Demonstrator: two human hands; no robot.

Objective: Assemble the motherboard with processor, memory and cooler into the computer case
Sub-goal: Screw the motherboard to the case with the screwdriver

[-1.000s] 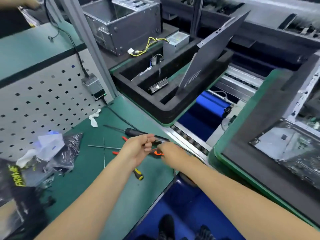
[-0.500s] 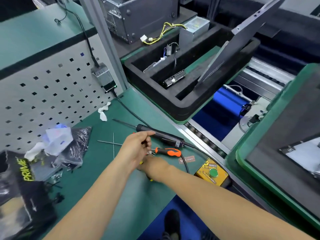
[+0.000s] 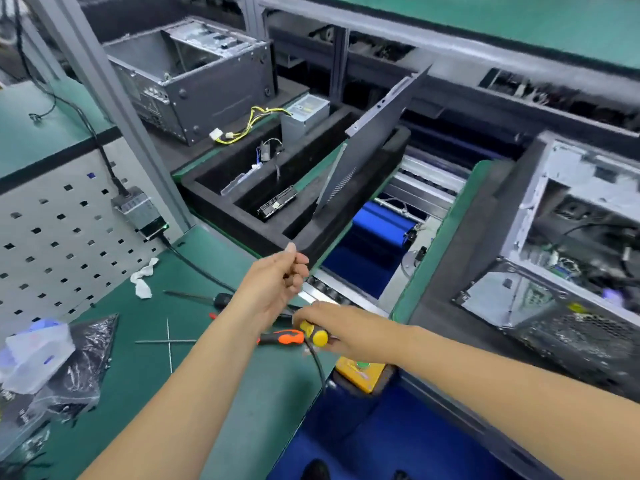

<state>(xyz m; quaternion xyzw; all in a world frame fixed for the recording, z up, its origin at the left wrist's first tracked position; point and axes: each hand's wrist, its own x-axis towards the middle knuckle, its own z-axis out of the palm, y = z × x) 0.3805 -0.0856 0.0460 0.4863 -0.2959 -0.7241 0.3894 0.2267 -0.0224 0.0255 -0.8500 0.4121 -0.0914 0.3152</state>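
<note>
The open computer case (image 3: 571, 258) lies at the right on a black foam tray with a green rim (image 3: 440, 244); a motherboard and cables show inside it, blurred. My right hand (image 3: 349, 329) grips the yellow handle of a screwdriver (image 3: 314, 335) just above the green mat's right edge, left of the case. My left hand (image 3: 277, 282) hovers above it with fingers curled and thumb against the forefinger; nothing shows between them. An orange-and-black screwdriver (image 3: 281, 338) lies on the mat beside the yellow handle.
A black electric screwdriver (image 3: 221, 299) with its cable, loose bits and plastic bags (image 3: 59, 362) lie on the mat. Behind stand a foam tray (image 3: 221, 216) with a leaning side panel (image 3: 374, 133), a power supply (image 3: 304, 112) and another case (image 3: 194, 74). A yellow button box (image 3: 360, 374) sits at the bench edge.
My right hand has lifted the yellow-handled screwdriver off the mat. My left hand has risen away from the tools. The view has swung right, bringing the open case into sight.
</note>
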